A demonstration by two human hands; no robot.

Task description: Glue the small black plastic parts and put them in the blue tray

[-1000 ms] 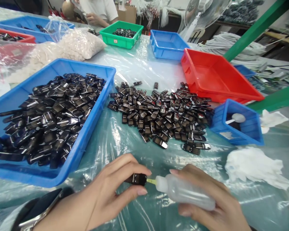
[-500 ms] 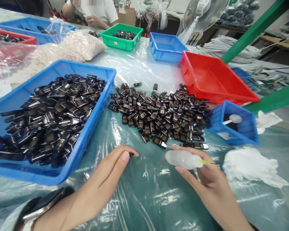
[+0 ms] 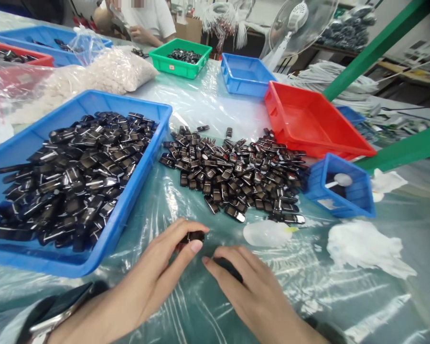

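Between the thumb and fingers of my left hand (image 3: 172, 258) is a small dark glossy part (image 3: 193, 236). Close on its right, my right hand (image 3: 247, 282) is curled over a dark piece (image 3: 229, 268), partly hidden by the fingers. A white squeeze bottle (image 3: 268, 233) with a yellowish tip lies on the plastic-covered table, beyond my right hand. Past both hands spreads a pile of dark glossy parts (image 3: 236, 177). At the left a large blue tray (image 3: 136, 200) holds many longer dark parts (image 3: 75, 177).
A red tray (image 3: 308, 119) and a small blue bin (image 3: 358, 203) with a white spoon stand at right. Crumpled white tissue (image 3: 369, 246) lies in front. Farther back are a green tray (image 3: 182, 70), a blue tray (image 3: 247, 76) and a person (image 3: 157, 21).
My right hand has let go of the bottle, which now lies on the table, and moved left toward my left hand. The dark part in my left hand shows more.
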